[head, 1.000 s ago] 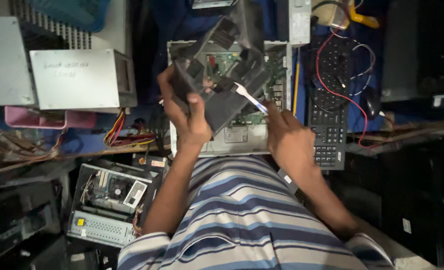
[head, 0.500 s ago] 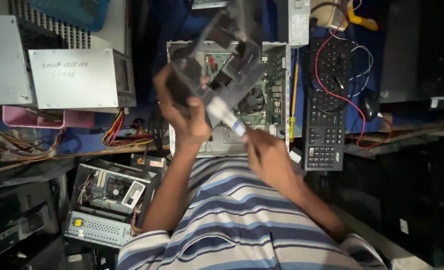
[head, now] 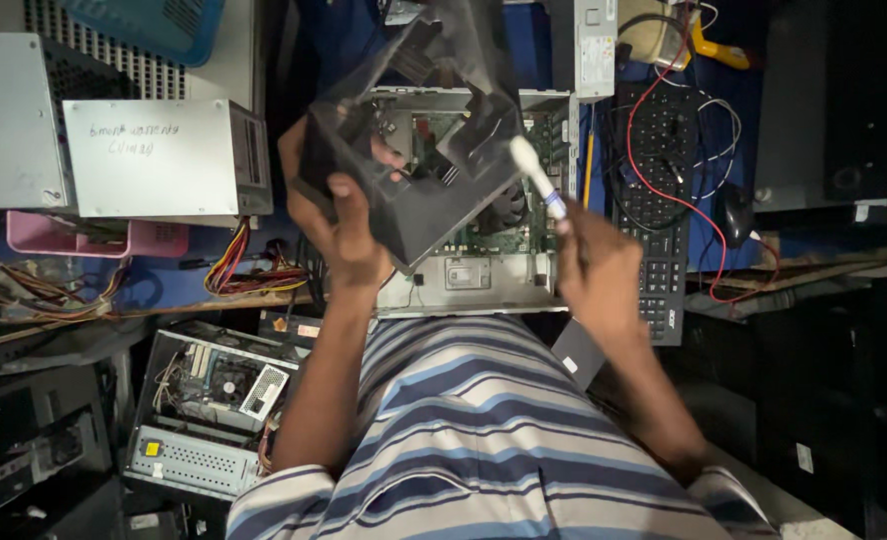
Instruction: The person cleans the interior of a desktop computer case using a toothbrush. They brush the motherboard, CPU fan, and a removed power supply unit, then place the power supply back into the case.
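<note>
your left hand [head: 349, 240] grips the black shroud [head: 414, 170] above the open case [head: 484, 270]; your right hand [head: 594, 265] holds a brush [head: 536, 178]. a weak grip could drop the shroud on the board.

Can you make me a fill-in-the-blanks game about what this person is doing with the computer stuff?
1. The left hand holds up a black plastic ____ taken from a computer.
2. The right hand holds a small brush with a ____ handle.
3. Below the hands lies an open computer case showing its green ____.
4. Right of the case sits a black ____ with red wires across it.

Missing words: shroud; white; motherboard; keyboard
</note>
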